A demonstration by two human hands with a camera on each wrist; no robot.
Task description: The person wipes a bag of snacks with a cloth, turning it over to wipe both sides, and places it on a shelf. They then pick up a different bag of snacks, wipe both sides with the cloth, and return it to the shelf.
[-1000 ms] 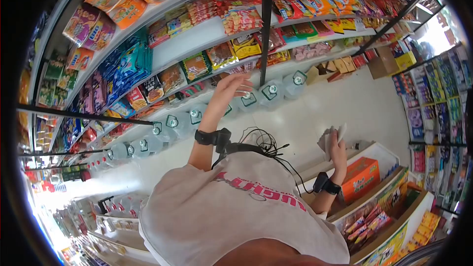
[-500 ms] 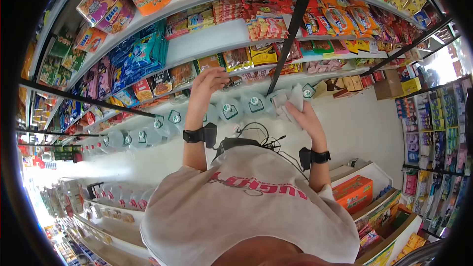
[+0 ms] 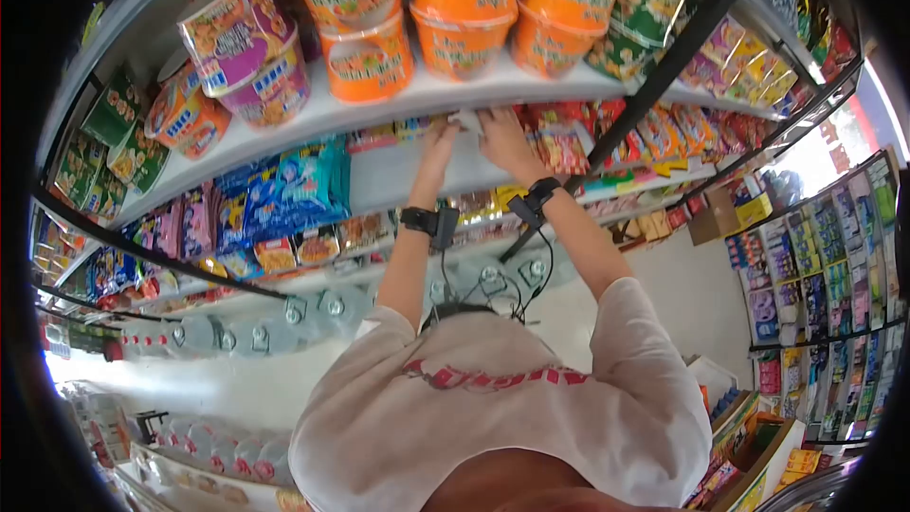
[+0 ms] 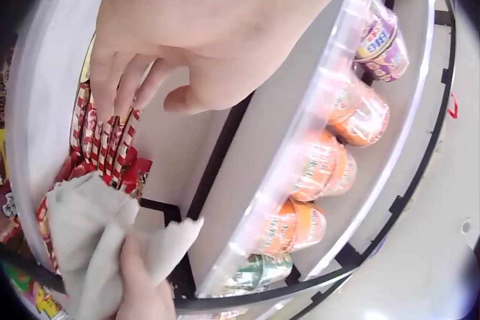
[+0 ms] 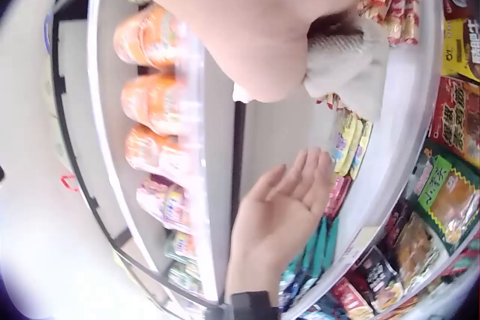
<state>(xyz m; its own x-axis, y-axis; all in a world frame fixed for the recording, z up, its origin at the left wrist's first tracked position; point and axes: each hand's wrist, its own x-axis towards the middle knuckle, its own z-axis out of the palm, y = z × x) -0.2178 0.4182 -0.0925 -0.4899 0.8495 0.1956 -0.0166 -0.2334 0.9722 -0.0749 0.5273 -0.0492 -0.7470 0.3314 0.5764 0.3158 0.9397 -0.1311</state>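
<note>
My right hand [image 3: 507,144] grips a pale grey-white cloth [image 4: 86,234], which bunches and drapes out of its fingers. The hand reaches in over a white snack shelf [image 3: 379,185], just under the shelf of noodle cups. Close on its left is my left hand [image 3: 436,150], holding nothing, with its fingers loosely extended in the right wrist view. Red-and-white striped snack packets [image 4: 105,136] lie beyond its fingertips in the left wrist view. In the right wrist view, the cloth lies between the right hand and the shelf's front edge.
Stacked orange noodle cups [image 3: 365,28] line the shelf above the hands. Blue snack bags [image 3: 299,190] stand left of them. A black shelf post [image 3: 654,66] rises at right. Large clear water bottles [image 3: 261,334] stand low along the shelving. Cables [image 3: 507,289] hang before the body.
Both hands have risen and reached forward into the snack shelf, coming close together. The right hand has swung in from the right with the cloth. The head view is nearer the shelves.
</note>
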